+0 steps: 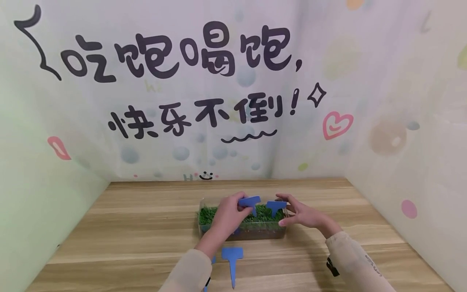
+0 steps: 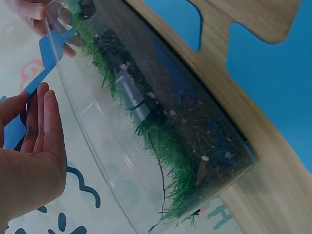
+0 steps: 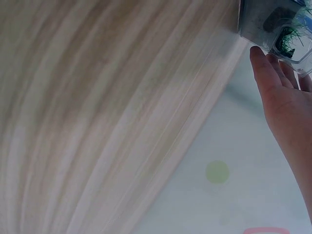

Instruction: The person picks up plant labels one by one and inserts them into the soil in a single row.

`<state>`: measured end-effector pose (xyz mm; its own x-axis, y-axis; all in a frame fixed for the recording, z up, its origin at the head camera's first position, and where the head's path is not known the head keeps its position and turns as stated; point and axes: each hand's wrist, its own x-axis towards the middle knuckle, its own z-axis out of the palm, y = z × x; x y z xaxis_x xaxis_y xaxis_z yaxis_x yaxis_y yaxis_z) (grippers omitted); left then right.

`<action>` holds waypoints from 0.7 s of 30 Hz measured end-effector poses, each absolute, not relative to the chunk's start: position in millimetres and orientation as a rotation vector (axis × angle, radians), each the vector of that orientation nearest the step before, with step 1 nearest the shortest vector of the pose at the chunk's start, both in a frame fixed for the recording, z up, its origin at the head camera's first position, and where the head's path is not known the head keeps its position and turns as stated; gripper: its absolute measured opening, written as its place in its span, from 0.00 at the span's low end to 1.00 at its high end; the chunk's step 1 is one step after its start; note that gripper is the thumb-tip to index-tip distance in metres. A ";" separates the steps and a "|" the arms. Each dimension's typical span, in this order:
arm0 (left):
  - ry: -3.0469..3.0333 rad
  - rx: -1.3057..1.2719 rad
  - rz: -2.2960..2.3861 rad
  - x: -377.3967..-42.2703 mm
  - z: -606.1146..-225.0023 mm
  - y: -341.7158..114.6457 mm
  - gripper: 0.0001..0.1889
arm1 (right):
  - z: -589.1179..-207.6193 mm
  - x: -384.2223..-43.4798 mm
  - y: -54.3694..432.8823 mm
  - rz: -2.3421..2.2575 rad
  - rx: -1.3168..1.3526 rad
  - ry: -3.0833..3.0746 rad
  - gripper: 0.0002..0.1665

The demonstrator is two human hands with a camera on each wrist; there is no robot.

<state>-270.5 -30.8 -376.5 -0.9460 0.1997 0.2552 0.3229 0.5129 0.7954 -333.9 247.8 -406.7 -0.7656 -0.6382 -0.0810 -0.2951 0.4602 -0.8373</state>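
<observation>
A clear plastic box [image 1: 260,234] holds dark soil and green grass [image 1: 209,214]. My left hand [image 1: 230,215] pinches a blue T-shaped plant label [image 1: 249,200] by its head, above the grass, with its stem pointing down. In the left wrist view this left hand [image 2: 36,141] is beside the box's rim, thumb and fingers on the label. Another blue plant label [image 1: 276,205] stands in the grass at the right end. There my right hand [image 1: 304,215] holds the box's end, thumb at the front corner and fingers towards the back.
On the wooden table [image 1: 138,227], a loose blue plant label [image 1: 232,259] lies in front of the box, and another is partly hidden by the left forearm. A printed wall sheet [image 1: 233,162] hangs behind the table, with side walls left and right.
</observation>
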 end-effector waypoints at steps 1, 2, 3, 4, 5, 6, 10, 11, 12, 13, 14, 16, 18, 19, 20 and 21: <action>-2.618 -0.453 -1.410 -271.1 -377.5 -30.4 0.04 | -407.0 -333.9 248.1 -1.230 -0.794 2.324 0.53; -2.624 -0.448 -1.401 -271.7 -378.3 -29.8 0.03 | -407.3 -334.0 248.3 -1.232 -0.804 2.319 0.53; -2.633 -0.442 -1.393 -272.3 -378.8 -29.2 0.03 | -407.6 -334.4 248.4 -1.235 -0.808 2.313 0.53; -2.641 -0.438 -1.381 -273.0 -379.1 -28.5 0.03 | -408.0 -334.7 248.5 -1.236 -0.819 2.307 0.53; -2.649 -0.436 -1.363 -273.8 -379.5 -27.7 0.03 | -408.2 -334.9 248.4 -1.240 -0.819 2.304 0.53; -2.658 -0.434 -1.344 -274.7 -379.6 -27.0 0.04 | -408.4 -335.3 248.5 -1.239 -0.821 2.303 0.53; -2.696 -0.420 -1.263 -278.2 -379.7 -22.8 0.04 | -408.3 -335.5 247.5 -1.251 -0.808 2.294 0.52; -2.701 -0.419 -1.249 -279.2 -380.1 -21.8 0.04 | -408.6 -335.8 247.4 -1.254 -0.801 2.294 0.52; -2.708 -0.416 -1.238 -280.1 -380.2 -20.9 0.04 | -408.6 -335.8 247.4 -1.253 -0.794 2.297 0.52; -2.713 -0.414 -1.227 -280.9 -380.6 -20.0 0.03 | -408.7 -335.8 247.3 -1.255 -0.787 2.299 0.52; -2.718 -0.412 -1.217 -281.8 -381.1 -19.2 0.03 | -409.0 -335.9 247.4 -1.253 -0.785 2.304 0.52; -2.726 -0.406 -1.201 -283.3 -381.7 -17.7 0.02 | -409.4 -336.0 247.7 -1.247 -0.784 2.312 0.52; -2.734 -0.399 -1.184 -284.4 -382.4 -16.3 0.02 | -409.6 -335.8 248.0 -1.243 -0.782 2.320 0.52; -2.737 -0.399 -1.172 -285.1 -383.0 -15.7 0.02 | -409.7 -335.8 248.2 -1.243 -0.782 2.320 0.52; -2.741 -0.397 -1.162 -285.7 -383.6 -15.1 0.02 | -409.8 -335.8 248.3 -1.245 -0.783 2.319 0.52; -2.749 -0.395 -1.146 -286.3 -384.4 -14.6 0.02 | -409.7 -335.8 248.5 -1.247 -0.783 2.318 0.52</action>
<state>-286.3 -14.6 -384.4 -0.9562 0.1873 0.2250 0.2917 0.6758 0.6769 -335.8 248.5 -409.7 -0.7663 -0.6379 -0.0764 -0.2879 0.4473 -0.8468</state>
